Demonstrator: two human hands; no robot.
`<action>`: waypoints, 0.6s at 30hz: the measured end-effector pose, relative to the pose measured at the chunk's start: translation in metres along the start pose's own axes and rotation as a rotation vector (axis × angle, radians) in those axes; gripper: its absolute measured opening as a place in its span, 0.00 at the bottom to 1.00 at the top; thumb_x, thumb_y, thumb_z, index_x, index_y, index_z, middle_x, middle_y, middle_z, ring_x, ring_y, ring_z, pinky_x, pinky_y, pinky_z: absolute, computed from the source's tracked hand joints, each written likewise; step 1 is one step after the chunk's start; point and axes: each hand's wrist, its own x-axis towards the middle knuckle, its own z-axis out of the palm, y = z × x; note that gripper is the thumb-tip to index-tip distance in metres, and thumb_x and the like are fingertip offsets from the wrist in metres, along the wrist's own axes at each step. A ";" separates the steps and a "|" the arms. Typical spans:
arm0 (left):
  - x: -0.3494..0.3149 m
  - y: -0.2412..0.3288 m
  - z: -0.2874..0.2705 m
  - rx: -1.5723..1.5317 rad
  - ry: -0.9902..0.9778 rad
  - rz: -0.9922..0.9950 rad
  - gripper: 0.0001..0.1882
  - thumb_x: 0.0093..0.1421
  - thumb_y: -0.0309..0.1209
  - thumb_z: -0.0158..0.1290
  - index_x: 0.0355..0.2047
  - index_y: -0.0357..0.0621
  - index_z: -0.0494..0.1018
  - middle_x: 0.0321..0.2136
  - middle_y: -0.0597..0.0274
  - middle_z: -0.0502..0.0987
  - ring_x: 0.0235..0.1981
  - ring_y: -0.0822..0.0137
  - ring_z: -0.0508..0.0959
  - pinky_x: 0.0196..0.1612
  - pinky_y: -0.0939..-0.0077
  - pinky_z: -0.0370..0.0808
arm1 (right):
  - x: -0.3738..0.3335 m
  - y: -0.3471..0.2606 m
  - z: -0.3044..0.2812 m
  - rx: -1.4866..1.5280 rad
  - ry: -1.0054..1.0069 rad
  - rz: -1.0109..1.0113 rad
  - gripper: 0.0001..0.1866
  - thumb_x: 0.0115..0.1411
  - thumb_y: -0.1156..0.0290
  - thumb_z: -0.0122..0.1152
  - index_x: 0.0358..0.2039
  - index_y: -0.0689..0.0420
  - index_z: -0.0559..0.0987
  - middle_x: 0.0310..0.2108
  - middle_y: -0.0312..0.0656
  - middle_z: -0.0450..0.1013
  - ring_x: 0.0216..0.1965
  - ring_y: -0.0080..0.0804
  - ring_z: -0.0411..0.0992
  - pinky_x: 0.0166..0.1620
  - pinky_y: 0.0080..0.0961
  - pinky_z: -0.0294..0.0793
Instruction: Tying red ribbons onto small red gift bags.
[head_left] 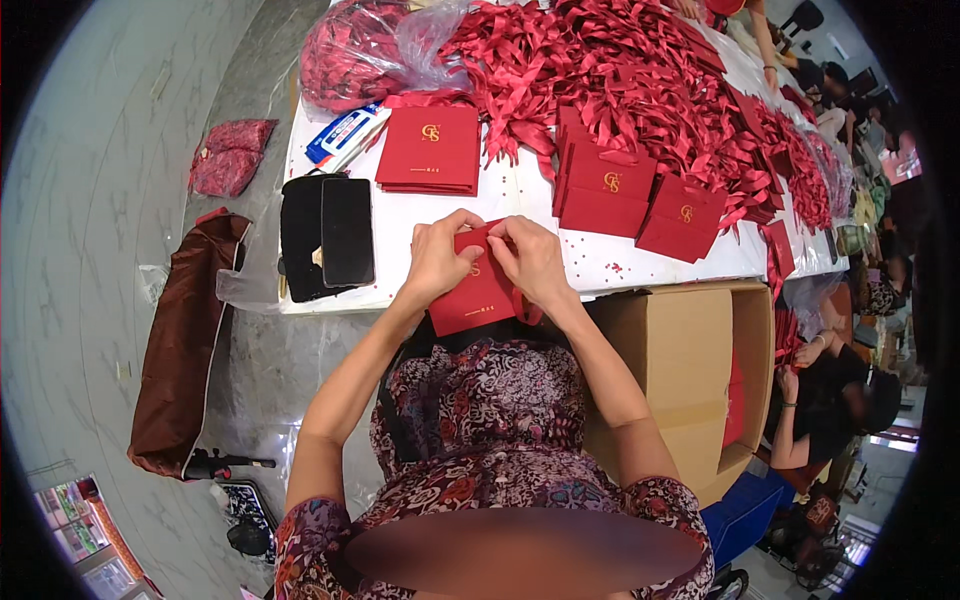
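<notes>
Pinching red bag (472, 300), both hands (440, 256) (530, 264) nearly closed, phone (348, 235) at left, ribbon heap (625, 85) beyond

A white table (395, 230) stretches across twelve o'clock. At nine o'clock, a pale, grey-veined, marble-like surface (80, 250), wall or floor unclear. Bright window-like panes (70, 520) at eight o'clock; white light glares at four.

There is one held red bag (465, 308), one phone (348, 235) and one cardboard box (688, 345).
</notes>
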 end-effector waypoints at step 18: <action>-0.009 0.031 -0.021 0.337 -0.177 0.218 0.13 0.50 0.23 0.59 0.38 0.45 0.73 0.26 0.56 0.77 0.32 0.54 0.76 0.45 0.63 0.63 | 0.004 0.005 -0.012 0.221 -0.256 0.384 0.09 0.53 0.68 0.70 0.29 0.60 0.82 0.24 0.43 0.73 0.25 0.35 0.73 0.31 0.30 0.71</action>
